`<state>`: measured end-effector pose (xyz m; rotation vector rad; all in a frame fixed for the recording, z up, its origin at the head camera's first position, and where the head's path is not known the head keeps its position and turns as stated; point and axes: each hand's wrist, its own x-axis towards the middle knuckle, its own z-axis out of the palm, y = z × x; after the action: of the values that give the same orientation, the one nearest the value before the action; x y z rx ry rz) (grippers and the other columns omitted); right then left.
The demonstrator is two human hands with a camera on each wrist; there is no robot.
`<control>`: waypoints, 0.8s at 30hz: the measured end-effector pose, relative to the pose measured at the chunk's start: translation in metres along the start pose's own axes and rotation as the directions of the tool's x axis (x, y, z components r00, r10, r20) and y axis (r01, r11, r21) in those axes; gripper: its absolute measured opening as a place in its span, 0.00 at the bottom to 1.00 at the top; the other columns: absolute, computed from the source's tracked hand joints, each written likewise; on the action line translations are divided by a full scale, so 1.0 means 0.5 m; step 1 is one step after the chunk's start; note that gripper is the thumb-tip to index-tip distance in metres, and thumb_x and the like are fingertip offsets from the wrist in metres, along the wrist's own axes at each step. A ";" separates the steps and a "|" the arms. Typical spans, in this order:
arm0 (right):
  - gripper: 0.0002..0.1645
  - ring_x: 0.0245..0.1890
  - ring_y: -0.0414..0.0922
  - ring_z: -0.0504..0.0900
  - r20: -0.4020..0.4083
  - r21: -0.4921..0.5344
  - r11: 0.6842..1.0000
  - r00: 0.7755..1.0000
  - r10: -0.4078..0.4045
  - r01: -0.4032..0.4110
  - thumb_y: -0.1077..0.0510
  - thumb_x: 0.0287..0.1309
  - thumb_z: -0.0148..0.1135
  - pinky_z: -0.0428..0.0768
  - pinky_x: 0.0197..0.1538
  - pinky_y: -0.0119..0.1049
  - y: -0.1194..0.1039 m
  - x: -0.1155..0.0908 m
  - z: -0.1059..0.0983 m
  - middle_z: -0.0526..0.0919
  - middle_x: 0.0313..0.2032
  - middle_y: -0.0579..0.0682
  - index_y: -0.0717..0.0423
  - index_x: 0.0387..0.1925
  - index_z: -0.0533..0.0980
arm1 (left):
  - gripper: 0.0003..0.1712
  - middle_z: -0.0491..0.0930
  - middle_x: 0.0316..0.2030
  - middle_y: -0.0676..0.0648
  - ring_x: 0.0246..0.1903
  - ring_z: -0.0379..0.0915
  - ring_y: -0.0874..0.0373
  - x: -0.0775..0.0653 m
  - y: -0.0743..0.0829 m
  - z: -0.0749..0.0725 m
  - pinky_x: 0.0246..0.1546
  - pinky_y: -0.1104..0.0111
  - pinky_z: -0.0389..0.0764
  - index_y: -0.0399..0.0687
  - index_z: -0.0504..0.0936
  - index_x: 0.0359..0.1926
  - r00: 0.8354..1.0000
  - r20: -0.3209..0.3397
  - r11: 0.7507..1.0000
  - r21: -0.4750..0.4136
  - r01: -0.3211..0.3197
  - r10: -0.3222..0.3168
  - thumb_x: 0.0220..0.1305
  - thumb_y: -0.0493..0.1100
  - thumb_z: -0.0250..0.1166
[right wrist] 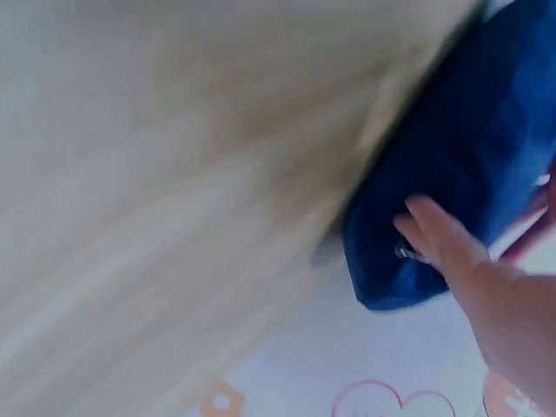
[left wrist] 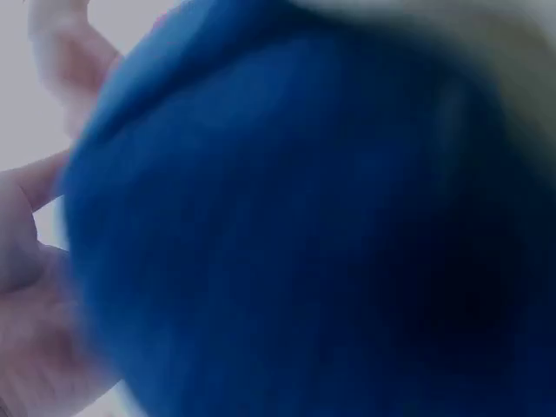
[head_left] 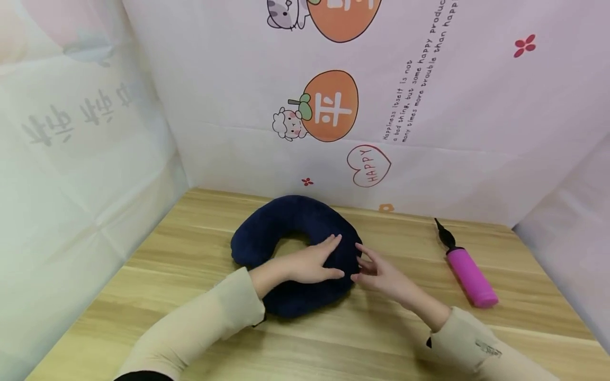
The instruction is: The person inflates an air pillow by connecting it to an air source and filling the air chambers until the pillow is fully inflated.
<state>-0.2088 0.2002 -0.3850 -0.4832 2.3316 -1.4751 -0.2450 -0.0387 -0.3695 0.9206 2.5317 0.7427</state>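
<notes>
A navy blue U-shaped neck pillow (head_left: 300, 214) lies on the wooden table (head_left: 190, 248), its curve toward the back wall. Across its right arm reaches my left hand (head_left: 312, 264), fingers extended and thumb apart, resting on the fabric. My right hand (head_left: 381, 270) is at the pillow's right edge, its fingers slightly bent and spread. In the right wrist view a small metal zipper pull (right wrist: 408, 253) shows beside the fingertips (right wrist: 426, 217); whether they touch it is unclear. Blurred blue fabric (left wrist: 261, 217) fills most of the left wrist view.
A pink hand pump (head_left: 472, 278) with a black nozzle lies on the table to the right. White printed cloth (head_left: 229, 95) hangs behind the table, and plain pale cloth walls stand at the left and right sides.
</notes>
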 end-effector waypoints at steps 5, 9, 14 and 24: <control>0.52 0.72 0.72 0.57 0.039 -0.039 0.998 0.998 -0.047 0.049 0.58 0.71 0.62 0.68 0.66 0.61 -0.005 -0.005 -0.012 0.49 0.74 0.78 0.67 0.79 0.40 | 0.44 0.44 0.80 0.38 0.77 0.47 0.47 -0.029 -0.046 -0.059 0.74 0.54 0.53 0.43 0.49 0.81 0.988 -0.132 0.997 0.023 -0.073 0.075 0.77 0.51 0.60; 0.51 0.74 0.73 0.49 0.014 -0.114 0.989 0.995 -0.095 0.096 0.55 0.73 0.62 0.62 0.68 0.64 -0.019 -0.005 -0.008 0.43 0.77 0.74 0.66 0.80 0.41 | 0.41 0.43 0.80 0.39 0.78 0.43 0.42 -0.049 -0.106 -0.091 0.73 0.47 0.54 0.45 0.50 0.81 0.972 -0.224 0.990 0.133 -0.037 0.066 0.78 0.52 0.59; 0.50 0.74 0.70 0.53 -0.017 -0.283 0.948 0.988 -0.154 0.143 0.51 0.73 0.62 0.60 0.69 0.64 -0.037 0.018 0.030 0.36 0.78 0.69 0.65 0.80 0.44 | 0.39 0.43 0.81 0.41 0.78 0.38 0.38 -0.066 -0.177 -0.111 0.69 0.36 0.53 0.46 0.52 0.81 0.956 -0.292 0.962 0.264 0.067 0.013 0.80 0.53 0.55; 0.52 0.77 0.65 0.30 0.003 -0.635 0.769 0.996 -0.093 0.074 0.31 0.71 0.56 0.50 0.69 0.73 -0.050 0.074 0.112 0.33 0.81 0.56 0.49 0.82 0.48 | 0.42 0.34 0.81 0.42 0.78 0.35 0.36 -0.044 -0.238 -0.102 0.68 0.32 0.52 0.50 0.44 0.82 0.947 -0.301 0.939 0.281 0.200 -0.112 0.80 0.54 0.54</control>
<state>-0.2135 0.1288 -0.3886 -0.7415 2.8368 -0.6682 -0.3115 -0.1492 -0.3947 0.7312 2.9943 0.4624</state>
